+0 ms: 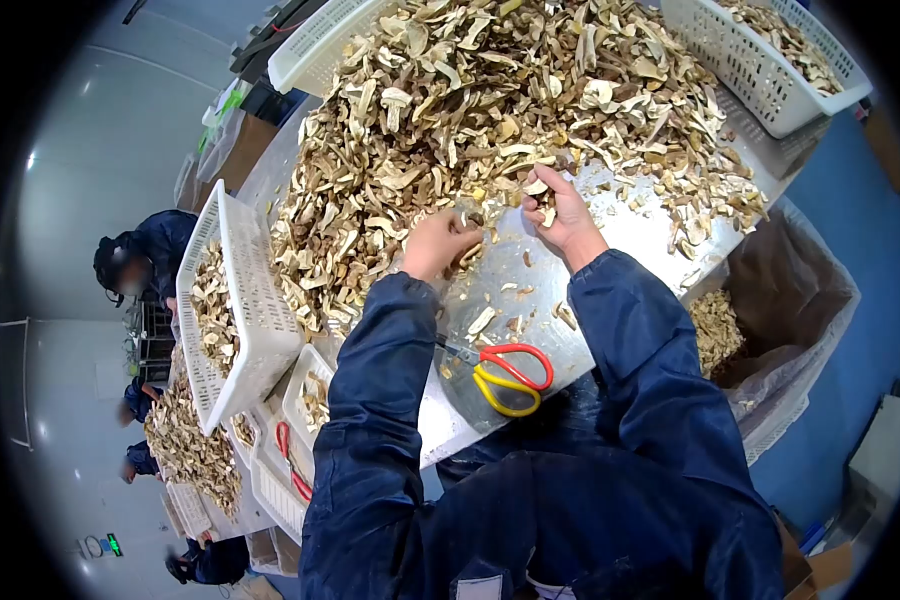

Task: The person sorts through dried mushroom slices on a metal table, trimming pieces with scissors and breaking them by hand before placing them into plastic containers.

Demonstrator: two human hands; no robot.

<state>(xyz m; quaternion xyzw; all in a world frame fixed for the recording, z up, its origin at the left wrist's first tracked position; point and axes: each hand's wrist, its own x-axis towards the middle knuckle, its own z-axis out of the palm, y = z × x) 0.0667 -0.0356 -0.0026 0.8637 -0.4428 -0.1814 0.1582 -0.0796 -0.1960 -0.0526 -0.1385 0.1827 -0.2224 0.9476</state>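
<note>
A large heap of dried mushroom slices (410,130) covers the far part of the metal table (530,295). At the heap's near edge, my left hand (438,245) is closed in a pinch on a dried mushroom slice, mostly hidden by the fingers. My right hand (570,215) is curled palm up around a few pale mushroom slices (542,200), just to the right. Scissors (510,380) with one red and one yellow handle lie at the table's near edge, blades partly under my left sleeve. Loose slices and crumbs are scattered between the hands and the scissors.
White perforated baskets (270,330) of slices stand at the left and at the upper right (750,80). Below the table's right edge is a bag-lined bin (800,300) holding mushroom pieces. Red-handled scissors (292,460) rest by trays at left. Several people work farther left.
</note>
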